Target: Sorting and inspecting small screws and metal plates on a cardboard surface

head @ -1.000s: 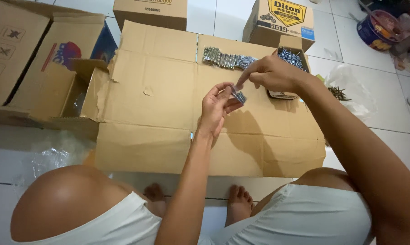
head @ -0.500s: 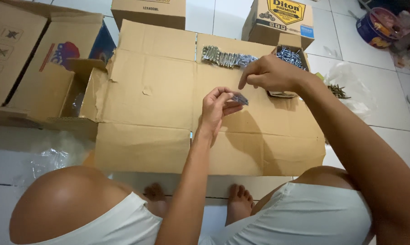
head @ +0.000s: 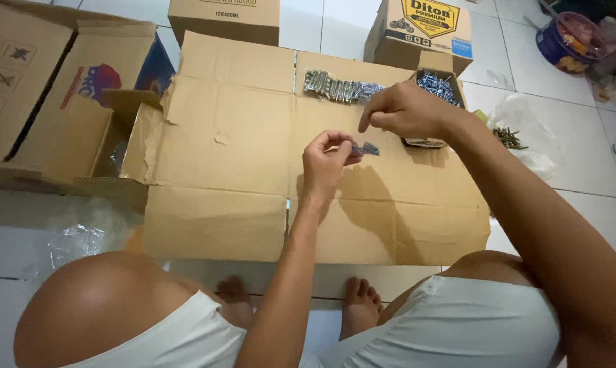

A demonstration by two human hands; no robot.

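Screws, small and bright, a little packet of them (head: pixel 364 148) pinched between thumb and fingertips of the left hand (head: pixel 325 165), which is closed on one end while the rest sticks out to the right. The packet sits in the air just above the flattened cardboard sheet (head: pixel 226 163), roughly at its middle. We judge it light for its size yet dense and stiff: metal shanks side by side, hard, with threads that give some bite to the skin. Whether a clear wrap goes round it we cannot tell; if so, the surface would be slick, and a pinch across the middle of the bundle would hold better than one at the tip.

The right hand (head: pixel 407 111) hovers just above and to the right, fingers curled with the index finger pointing down toward the packet; it holds nothing we can see and does not touch the packet.

Further up the sheet, a row of like packets (head: pixel 340 88) lies side by side, silvery and ribbed. Beside it stands a small open carton (head: pixel 436 92) heaped with loose screws, shiny and jumbled. The cardboard is matt, brown, creased at the folds and torn at one edge. The floor (head: pixel 580 163) is white glazed tile with crumpled clear plastic (head: pixel 526 129) to the right.
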